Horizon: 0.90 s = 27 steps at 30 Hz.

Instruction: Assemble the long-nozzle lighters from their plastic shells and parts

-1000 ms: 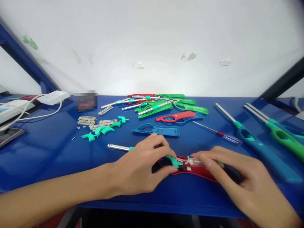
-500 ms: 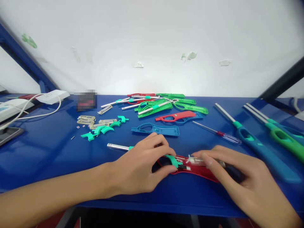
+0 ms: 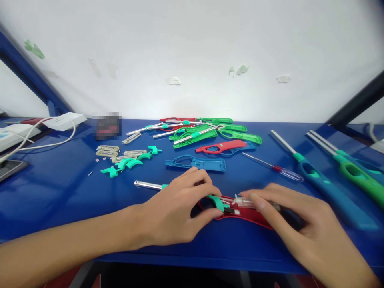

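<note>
Near the table's front edge lies an open red lighter half-shell (image 3: 255,215), its inner side up. My left hand (image 3: 183,206) pinches a green trigger piece (image 3: 216,203) at the shell's left part; a metal tube (image 3: 148,185) sticks out to the left beyond the fingers. A black part with a white end (image 3: 232,211) sits beside the trigger. My right hand (image 3: 309,224) is closed around a clear part (image 3: 243,201) over the shell, with thumb and forefinger together. Something dark, partly hidden, lies under its palm.
Behind the hands are a blue half-shell (image 3: 207,164), a red one (image 3: 222,147) and a pile of green shells (image 3: 195,136). A screwdriver (image 3: 277,168) and whole lighters (image 3: 324,184) lie right; green triggers (image 3: 129,163), a phone (image 3: 12,170) and cables left.
My right hand has shifted slightly left with the clear part. My left hand keeps its pinch on the trigger piece. The whole view has moved very slightly.
</note>
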{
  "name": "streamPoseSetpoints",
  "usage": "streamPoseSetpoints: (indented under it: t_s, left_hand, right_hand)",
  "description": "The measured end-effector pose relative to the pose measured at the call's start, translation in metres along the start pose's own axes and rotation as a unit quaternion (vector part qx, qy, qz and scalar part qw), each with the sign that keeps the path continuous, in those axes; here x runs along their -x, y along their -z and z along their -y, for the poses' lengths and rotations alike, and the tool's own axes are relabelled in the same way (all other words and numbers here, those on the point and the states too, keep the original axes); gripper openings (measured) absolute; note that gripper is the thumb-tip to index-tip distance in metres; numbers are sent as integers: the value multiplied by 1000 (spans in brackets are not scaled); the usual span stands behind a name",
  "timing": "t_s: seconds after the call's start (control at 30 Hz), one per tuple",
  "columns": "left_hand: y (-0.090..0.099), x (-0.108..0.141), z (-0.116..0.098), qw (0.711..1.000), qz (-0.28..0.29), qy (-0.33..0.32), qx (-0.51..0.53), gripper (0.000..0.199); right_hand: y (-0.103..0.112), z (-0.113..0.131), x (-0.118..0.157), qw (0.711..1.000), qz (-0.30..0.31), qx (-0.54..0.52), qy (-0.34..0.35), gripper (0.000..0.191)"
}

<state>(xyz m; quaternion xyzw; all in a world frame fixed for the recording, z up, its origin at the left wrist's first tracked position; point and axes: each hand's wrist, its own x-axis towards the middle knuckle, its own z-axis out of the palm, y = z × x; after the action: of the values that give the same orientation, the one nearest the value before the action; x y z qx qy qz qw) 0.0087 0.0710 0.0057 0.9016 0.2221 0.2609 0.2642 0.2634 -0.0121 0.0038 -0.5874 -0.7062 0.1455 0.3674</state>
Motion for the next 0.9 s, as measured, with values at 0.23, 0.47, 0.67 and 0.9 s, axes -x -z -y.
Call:
streamPoseSetpoints:
  t_s: [0.23,0.47,0.67,0.9]
  left_hand:
    - [-1,1,3,1000,-2,-9,1,20]
    - [1,0,-1,1000,9,-2,-5,21]
    - [1,0,-8,1000,14,-2,-23,24]
    - [-1,-3,-12,997,23,-24,-65,25]
  right_hand:
    - [-2,-3,3,1000,4,-8,4,22]
    - [-1,0,1,1000,-3,-12,21,22]
    - [-1,-1,2,1000,2,-8,24,20]
    - [0,-1,1,1000,-15,-2,20,22]
